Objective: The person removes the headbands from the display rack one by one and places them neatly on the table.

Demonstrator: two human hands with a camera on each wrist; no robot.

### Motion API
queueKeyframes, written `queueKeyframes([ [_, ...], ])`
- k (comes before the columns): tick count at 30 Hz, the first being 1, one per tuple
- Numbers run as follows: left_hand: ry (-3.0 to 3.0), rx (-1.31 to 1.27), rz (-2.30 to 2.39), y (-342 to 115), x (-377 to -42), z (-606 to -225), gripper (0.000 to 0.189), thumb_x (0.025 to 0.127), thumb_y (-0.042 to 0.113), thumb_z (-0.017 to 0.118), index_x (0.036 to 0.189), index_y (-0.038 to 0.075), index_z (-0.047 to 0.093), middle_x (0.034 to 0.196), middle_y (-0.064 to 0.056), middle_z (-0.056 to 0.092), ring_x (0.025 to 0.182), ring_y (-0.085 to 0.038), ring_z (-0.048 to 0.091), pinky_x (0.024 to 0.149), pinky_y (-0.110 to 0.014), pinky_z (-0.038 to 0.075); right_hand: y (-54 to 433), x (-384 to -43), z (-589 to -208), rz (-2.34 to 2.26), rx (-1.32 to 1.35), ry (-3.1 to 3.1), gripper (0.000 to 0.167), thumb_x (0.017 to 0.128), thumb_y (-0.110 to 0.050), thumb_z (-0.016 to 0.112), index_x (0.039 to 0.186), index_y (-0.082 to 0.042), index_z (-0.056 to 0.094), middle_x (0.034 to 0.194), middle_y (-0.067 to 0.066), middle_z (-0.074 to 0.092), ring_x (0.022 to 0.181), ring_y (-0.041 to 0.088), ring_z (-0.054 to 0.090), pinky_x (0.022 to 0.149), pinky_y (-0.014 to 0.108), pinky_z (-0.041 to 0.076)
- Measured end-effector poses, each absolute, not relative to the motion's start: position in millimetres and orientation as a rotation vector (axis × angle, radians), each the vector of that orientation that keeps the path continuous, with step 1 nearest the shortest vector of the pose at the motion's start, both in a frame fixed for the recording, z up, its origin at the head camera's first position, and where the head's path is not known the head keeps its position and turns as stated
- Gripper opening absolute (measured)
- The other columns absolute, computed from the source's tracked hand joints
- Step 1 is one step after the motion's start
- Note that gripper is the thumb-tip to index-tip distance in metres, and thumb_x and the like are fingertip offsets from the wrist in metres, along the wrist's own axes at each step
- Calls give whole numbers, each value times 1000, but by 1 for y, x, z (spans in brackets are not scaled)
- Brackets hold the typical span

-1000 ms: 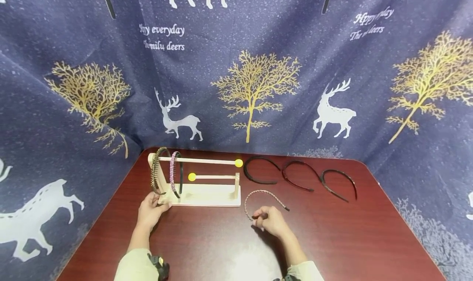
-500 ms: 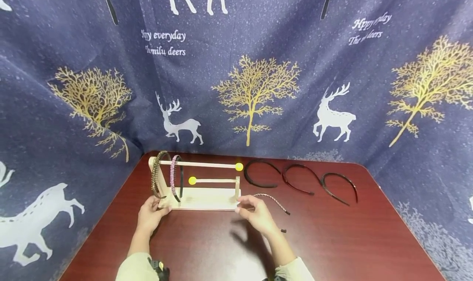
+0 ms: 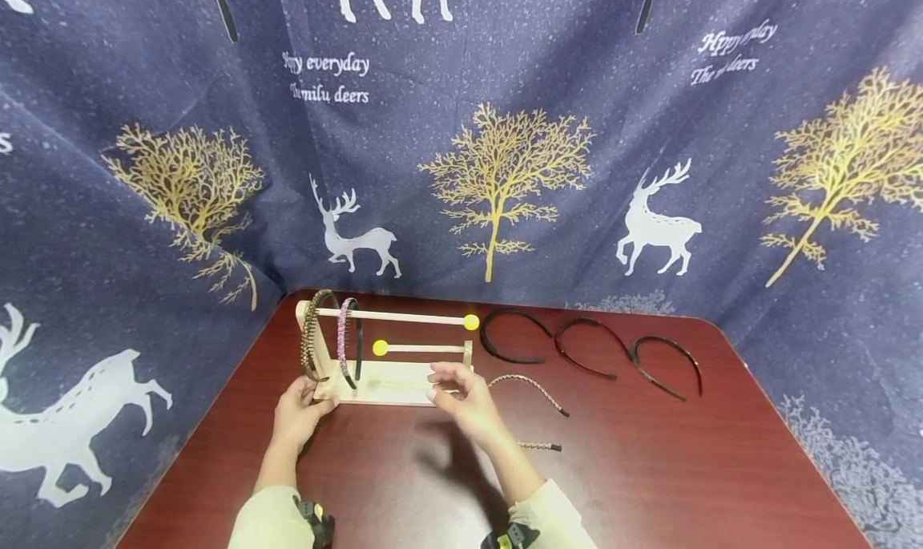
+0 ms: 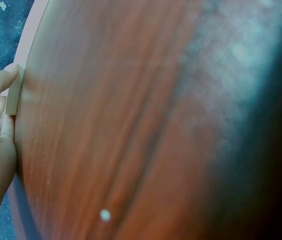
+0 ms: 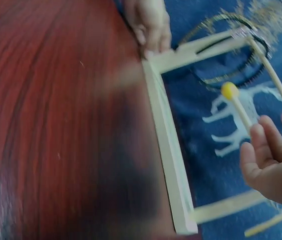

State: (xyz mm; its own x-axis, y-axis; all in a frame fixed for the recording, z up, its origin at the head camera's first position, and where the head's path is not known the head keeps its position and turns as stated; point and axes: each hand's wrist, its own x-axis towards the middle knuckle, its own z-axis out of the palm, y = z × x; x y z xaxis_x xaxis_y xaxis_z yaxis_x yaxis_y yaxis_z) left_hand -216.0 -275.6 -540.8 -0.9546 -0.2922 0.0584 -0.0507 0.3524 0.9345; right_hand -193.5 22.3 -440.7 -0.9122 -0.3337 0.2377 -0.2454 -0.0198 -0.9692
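Note:
A pale wooden headband stand [image 3: 407,377] has two horizontal rods with yellow ball ends. On its upper rod hang a gold beaded headband [image 3: 308,337] and a pink beaded headband [image 3: 342,337]. My left hand [image 3: 294,414] pinches the left front corner of the stand's base, thumb at the edge in the left wrist view. In front of the base's right half is my right hand [image 3: 469,405], fingers apart and holding nothing; whether it touches the wood I cannot tell. Right of it a braided headband [image 3: 539,386] lies on the table, partly hidden by the hand and forearm.
On the reddish-brown table [image 3: 649,469], a black headband [image 3: 513,360], a dark red headband [image 3: 580,365] and a brown-black headband [image 3: 659,385] lie in a row at the back right. Behind the table hangs a blue curtain [image 3: 447,236] printed with deer and trees.
My right hand has left the braided headband, moved left to the stand's right end and then farther left across its front. The left hand keeps its place at the base's corner.

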Motion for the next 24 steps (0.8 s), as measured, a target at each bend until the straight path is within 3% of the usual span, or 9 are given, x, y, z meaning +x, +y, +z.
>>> queueKeyframes([
  [24,-2391,302,-1708,-275,-215,-540,41,78,-2,70,111,-9,46,127,-29,46,126,-40,35,105,-43,30,-41,-209,-434,-2125,-958,1960,54,79,15,55,131,11,41,125,29,50,111,46,48,92,57,40],
])
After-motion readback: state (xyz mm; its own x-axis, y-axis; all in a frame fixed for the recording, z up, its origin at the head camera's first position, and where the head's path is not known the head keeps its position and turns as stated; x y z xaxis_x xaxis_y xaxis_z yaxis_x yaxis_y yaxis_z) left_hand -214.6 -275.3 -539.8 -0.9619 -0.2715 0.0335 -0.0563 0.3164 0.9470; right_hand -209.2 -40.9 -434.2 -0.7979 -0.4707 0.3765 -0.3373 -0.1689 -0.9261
